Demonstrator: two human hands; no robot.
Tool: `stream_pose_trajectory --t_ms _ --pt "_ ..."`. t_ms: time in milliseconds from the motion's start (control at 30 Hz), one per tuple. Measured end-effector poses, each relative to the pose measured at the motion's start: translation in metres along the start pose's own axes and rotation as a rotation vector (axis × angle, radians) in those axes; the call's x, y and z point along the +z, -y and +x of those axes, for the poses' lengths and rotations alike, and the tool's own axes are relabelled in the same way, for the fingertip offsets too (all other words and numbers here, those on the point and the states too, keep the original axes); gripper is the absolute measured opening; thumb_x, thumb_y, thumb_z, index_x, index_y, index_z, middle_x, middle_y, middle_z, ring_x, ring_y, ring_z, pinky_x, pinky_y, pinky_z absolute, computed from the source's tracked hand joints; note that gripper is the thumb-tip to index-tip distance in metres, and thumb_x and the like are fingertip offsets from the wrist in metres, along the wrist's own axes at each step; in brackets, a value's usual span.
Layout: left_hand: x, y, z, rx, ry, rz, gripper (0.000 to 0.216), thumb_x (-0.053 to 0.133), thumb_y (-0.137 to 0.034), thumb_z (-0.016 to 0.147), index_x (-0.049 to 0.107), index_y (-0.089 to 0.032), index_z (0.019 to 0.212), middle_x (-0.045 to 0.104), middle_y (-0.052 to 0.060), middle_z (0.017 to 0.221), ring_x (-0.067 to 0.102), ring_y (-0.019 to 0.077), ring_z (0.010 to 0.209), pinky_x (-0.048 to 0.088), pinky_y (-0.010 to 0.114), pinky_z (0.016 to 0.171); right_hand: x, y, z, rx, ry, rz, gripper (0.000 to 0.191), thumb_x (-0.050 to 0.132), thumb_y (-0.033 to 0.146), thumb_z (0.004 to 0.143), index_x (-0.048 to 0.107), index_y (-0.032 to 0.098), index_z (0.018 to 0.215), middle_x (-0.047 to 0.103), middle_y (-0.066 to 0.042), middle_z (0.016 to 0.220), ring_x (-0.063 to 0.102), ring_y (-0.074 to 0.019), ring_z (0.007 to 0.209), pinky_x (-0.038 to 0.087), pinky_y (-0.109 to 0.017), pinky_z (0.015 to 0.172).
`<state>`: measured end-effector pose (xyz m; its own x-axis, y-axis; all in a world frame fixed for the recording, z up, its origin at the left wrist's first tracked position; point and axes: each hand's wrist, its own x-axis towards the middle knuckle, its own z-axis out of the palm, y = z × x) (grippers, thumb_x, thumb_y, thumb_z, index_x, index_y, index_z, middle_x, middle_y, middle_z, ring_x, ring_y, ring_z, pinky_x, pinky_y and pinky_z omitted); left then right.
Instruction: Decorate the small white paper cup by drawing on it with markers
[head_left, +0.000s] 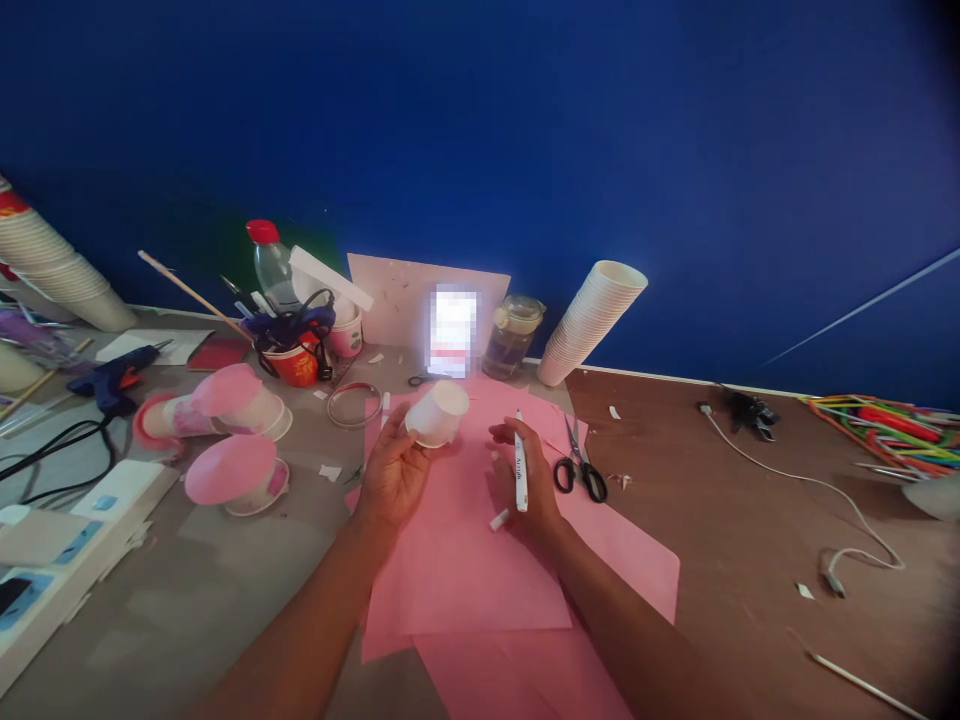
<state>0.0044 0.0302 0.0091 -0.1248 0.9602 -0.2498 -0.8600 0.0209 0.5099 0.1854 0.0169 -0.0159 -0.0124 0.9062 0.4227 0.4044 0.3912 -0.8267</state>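
Note:
My left hand (395, 470) grips a white paper cup (436, 412) by its rim, its closed base turned up and away from me. A white acrylic marker (520, 465) is held in my right hand (525, 480), lying across the fingers. Close to that hand a small white cap-like piece (499, 520) rests on the pink paper sheets (465, 590), which spread under both hands. Black-handled scissors (579, 468) lie on the paper just right of my right hand.
A phone-like bright screen (452, 330) stands behind the cup, beside a glass jar (514, 335) and a tall stack of paper cups (592, 320). Pink-and-white cup pieces (236, 475), a glue gun (116, 378) and a power strip (90, 550) are left. A white cable (810, 478) lies right.

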Motion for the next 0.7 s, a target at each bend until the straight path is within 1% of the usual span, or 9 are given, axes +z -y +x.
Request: stream_pose_trajectory --t_ms 100,200,300,400,467,533,633,700 --pt "0.003 0.002 -0.004 -0.063 -0.024 -0.005 0.041 0.056 0.007 0.071 0.064 -0.017 0.103 0.072 0.003 0.099 0.067 0.0119 0.089 0.055 0.026 0.083 0.0 0.003 -0.002 -0.059 0.009 0.001 0.043 0.05 0.019 0.086 0.041 0.027 0.128 0.062 -0.009 0.113 0.064 -0.0222 0.103 0.053 -0.044 0.088" --pt "0.005 0.005 -0.009 -0.137 -0.015 0.01 0.048 0.054 0.008 0.068 0.062 -0.017 0.109 0.071 0.005 0.097 0.067 0.0134 0.09 0.055 0.026 0.083 -0.001 0.008 -0.004 -0.105 0.058 0.058 0.046 0.053 0.021 0.088 0.038 0.026 0.132 0.059 -0.012 0.12 0.061 -0.0233 0.109 0.05 -0.048 0.095" --pt "0.006 0.009 -0.015 -0.192 0.047 0.024 0.051 0.055 0.007 0.067 0.06 -0.017 0.112 0.07 0.005 0.095 0.067 0.0147 0.091 0.054 0.027 0.083 -0.001 0.01 -0.004 -0.087 0.057 0.134 0.051 0.057 0.028 0.088 0.035 0.024 0.134 0.053 -0.014 0.128 0.057 -0.0249 0.116 0.047 -0.049 0.1" --pt "0.006 0.015 -0.021 -0.268 0.114 0.054 0.051 0.058 0.006 0.065 0.06 -0.016 0.111 0.069 0.006 0.096 0.066 0.0151 0.088 0.054 0.027 0.08 -0.001 0.011 -0.003 -0.073 0.023 0.118 0.056 0.061 0.034 0.086 0.035 0.022 0.134 0.05 -0.015 0.132 0.055 -0.027 0.12 0.046 -0.048 0.101" --pt "0.006 0.018 -0.025 -0.33 0.162 0.095 0.05 0.062 0.003 0.065 0.06 -0.017 0.111 0.069 0.006 0.099 0.066 0.0156 0.087 0.054 0.028 0.079 -0.002 0.011 -0.003 -0.078 0.02 0.076 0.056 0.062 0.038 0.084 0.039 0.021 0.132 0.052 -0.014 0.129 0.055 -0.028 0.118 0.047 -0.047 0.099" --pt "0.006 0.02 -0.028 -0.367 0.209 0.145 0.051 0.066 -0.001 0.067 0.059 -0.02 0.113 0.068 0.006 0.102 0.066 0.0173 0.089 0.053 0.031 0.081 -0.003 0.012 -0.002 -0.076 0.012 0.053 0.053 0.063 0.04 0.084 0.043 0.021 0.129 0.057 -0.012 0.123 0.057 -0.0279 0.113 0.049 -0.046 0.096" --pt "0.007 0.023 -0.03 -0.346 0.247 0.232 0.053 0.07 -0.009 0.07 0.055 -0.024 0.118 0.066 0.004 0.104 0.066 0.0183 0.092 0.051 0.037 0.089 -0.007 0.013 0.001 -0.052 -0.084 0.022 0.049 0.061 0.041 0.083 0.046 0.021 0.125 0.06 -0.011 0.117 0.059 -0.0275 0.108 0.049 -0.046 0.093" --pt "0.006 0.026 -0.03 -0.296 0.234 0.335 0.05 0.07 -0.013 0.072 0.054 -0.024 0.117 0.066 0.003 0.101 0.067 0.0175 0.091 0.049 0.037 0.09 -0.01 0.012 0.004 -0.034 -0.168 -0.014 0.046 0.06 0.04 0.084 0.048 0.02 0.123 0.059 -0.012 0.116 0.057 -0.0277 0.108 0.047 -0.046 0.094"
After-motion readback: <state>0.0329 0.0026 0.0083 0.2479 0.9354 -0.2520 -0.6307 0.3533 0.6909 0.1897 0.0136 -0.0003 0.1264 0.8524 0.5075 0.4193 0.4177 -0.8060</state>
